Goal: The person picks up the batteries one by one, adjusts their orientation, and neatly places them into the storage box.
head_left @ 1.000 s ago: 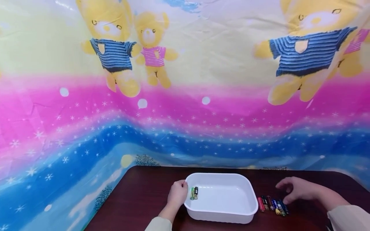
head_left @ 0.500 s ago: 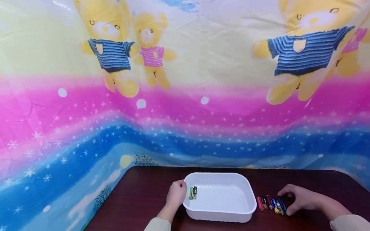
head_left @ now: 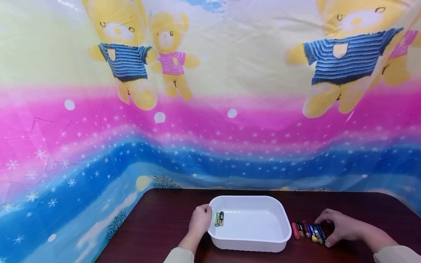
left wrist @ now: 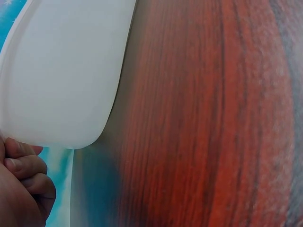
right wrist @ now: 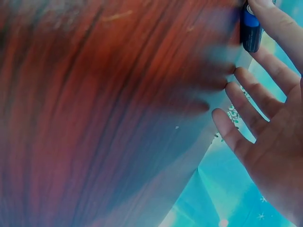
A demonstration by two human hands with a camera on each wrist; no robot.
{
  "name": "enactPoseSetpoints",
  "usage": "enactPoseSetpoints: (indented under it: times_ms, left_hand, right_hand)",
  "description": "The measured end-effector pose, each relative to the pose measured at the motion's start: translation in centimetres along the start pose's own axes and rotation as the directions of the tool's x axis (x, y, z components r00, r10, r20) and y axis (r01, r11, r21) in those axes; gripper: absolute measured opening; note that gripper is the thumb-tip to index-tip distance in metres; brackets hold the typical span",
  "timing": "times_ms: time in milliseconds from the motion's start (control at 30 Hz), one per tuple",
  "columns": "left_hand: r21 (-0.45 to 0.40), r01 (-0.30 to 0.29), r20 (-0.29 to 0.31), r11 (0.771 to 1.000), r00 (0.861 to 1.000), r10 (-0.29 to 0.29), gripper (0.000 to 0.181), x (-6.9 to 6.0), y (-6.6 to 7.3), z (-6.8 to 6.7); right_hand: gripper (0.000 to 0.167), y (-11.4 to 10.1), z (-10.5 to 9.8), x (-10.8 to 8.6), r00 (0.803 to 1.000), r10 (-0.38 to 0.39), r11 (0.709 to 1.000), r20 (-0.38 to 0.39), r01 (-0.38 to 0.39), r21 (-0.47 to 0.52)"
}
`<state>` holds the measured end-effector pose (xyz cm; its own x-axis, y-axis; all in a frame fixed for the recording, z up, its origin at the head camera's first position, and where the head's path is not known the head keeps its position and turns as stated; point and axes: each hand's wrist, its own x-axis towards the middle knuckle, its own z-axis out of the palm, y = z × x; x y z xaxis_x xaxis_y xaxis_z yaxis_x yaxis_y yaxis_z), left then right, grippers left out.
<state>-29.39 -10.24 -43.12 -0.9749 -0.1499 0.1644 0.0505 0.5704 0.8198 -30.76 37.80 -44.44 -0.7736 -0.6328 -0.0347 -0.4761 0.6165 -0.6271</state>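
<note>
Head view, lower right: right hand [head_left: 346,227] pinches dark-blue, cylindrical metal battery [right wrist: 250,30] end to end, other fingers apart. Likely light, rigid, slick; ends suit gripping. Left hand [head_left: 200,218] clamps rim of white, rectangular plastic basin [head_left: 248,245].

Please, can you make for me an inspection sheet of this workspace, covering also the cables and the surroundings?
Surface: dark reddish-brown, wood-grained table.
Job's things: white tray holding two batteries near its left end; row of batteries on the table, right of the tray.
Clutter: nothing seen.
Left hand: grips the tray's left rim.
Right hand: at a blue-and-black battery; whether it grips it cannot be told.
Cables: nothing seen.
Surroundings: cloth printed with bears and snowflakes, behind the table.
</note>
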Motion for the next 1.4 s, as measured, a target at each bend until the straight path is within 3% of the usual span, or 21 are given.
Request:
enactPoseSetpoints:
  times_ms: [67,167,833,1033,1233,1400]
  left_hand:
    - [-0.001,0.000,0.001,1.000,1.000,0.000,0.030,0.0,0.0,0.0]
    - [-0.002,-0.001,0.001,1.000,1.000,0.001,0.030,0.0,0.0,0.0]
    - [0.002,0.006,0.000,1.000,1.000,-0.006,0.031,0.4,0.4,0.0]
    - [0.002,0.008,-0.002,1.000,1.000,-0.008,0.031,0.5,0.4,-0.1]
    - [0.001,0.010,-0.001,1.000,1.000,-0.010,0.031,0.3,0.4,-0.4]
    - [-0.002,0.008,0.000,1.000,1.000,-0.008,0.031,0.2,0.4,-0.4]
  right_hand:
    - [0.044,-2.3,-0.1,-0.2,1.000,0.027,1.000,-0.016,-0.027,0.000]
    - [0.046,-3.8,-0.2,-0.3,0.998,0.053,0.998,-0.027,-0.054,-0.032]
    - [0.043,-3.6,-1.0,-0.1,0.995,0.095,0.995,-0.034,-0.096,-0.038]
    - [0.053,-4.2,-1.8,0.2,0.970,0.227,0.971,-0.090,-0.218,0.102]
    - [0.062,-4.7,-1.8,0.3,0.953,0.280,0.918,-0.114,-0.231,0.323]
    - [0.062,-5.2,-1.5,0.5,0.911,0.375,0.880,-0.172,-0.292,0.374]
